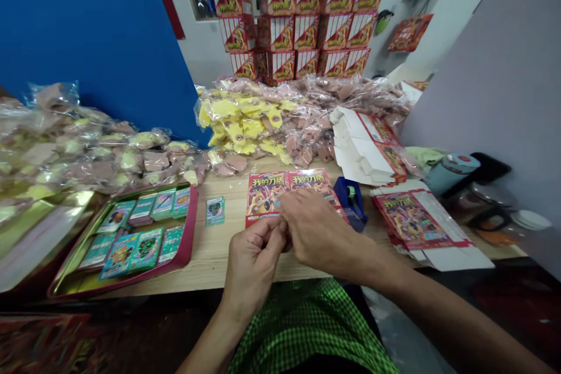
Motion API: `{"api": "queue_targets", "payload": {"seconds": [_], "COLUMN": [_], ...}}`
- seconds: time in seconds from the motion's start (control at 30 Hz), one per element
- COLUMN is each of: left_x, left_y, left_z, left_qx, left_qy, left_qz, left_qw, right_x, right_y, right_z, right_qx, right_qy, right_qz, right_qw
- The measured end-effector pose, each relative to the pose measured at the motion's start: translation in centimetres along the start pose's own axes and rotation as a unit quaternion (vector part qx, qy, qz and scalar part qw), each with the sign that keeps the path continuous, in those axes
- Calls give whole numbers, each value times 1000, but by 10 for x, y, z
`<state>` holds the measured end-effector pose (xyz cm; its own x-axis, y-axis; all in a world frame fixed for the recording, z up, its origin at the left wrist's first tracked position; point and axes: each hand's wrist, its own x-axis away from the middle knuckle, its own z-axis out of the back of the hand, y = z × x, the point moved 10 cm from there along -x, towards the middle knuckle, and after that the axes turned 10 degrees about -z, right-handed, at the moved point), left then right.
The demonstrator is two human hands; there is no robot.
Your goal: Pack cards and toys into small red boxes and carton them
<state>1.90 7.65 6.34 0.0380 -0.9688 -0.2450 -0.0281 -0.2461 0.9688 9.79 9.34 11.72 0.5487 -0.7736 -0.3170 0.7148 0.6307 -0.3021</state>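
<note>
Fingers curled, my left hand (255,260) meets my right hand (313,231) just above the table's front part. Both are closed in a pinch at the same spot, and whatever lies between the fingertips is hidden. Right behind them are two red printed packs (266,190) with yellow Chinese lettering and cartoon animals, side by side and partly covered by my right hand. A blue tape dispenser (357,210) stands to the right of the packs. One green trading card (215,211) lies to the left, apart from my hands.
At left, a red-rimmed tin (193,228) holds stacks of cards. Bagged yellow and pink plush pieces (245,123) heap along the back, before stacked red boxes (280,35). Flattened cartons (416,219), a blue bottle (456,172) and jars crowd the right.
</note>
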Motion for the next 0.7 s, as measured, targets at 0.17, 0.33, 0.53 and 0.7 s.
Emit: {"api": "queue_targets", "payload": {"seconds": [0.17, 0.33, 0.53, 0.7], "left_x": [5, -8, -29, 23], "left_y": [2, 19, 27, 75], "left_z": [5, 10, -34, -103], "left_qx": [42, 22, 37, -14], "left_qy": [20, 21, 11, -115], "left_qz": [25, -36, -75, -189], "left_qw": [999, 999, 996, 975], "right_x": [-2, 38, 103, 117], "right_y": [43, 56, 103, 99], "right_z": [20, 29, 85, 110], "right_qx": [-226, -351, -566, -566], "right_qy": [-1, -262, -114, 81], "right_qz": [-87, -75, -263, -312], "right_qw": [970, 896, 773, 758]}}
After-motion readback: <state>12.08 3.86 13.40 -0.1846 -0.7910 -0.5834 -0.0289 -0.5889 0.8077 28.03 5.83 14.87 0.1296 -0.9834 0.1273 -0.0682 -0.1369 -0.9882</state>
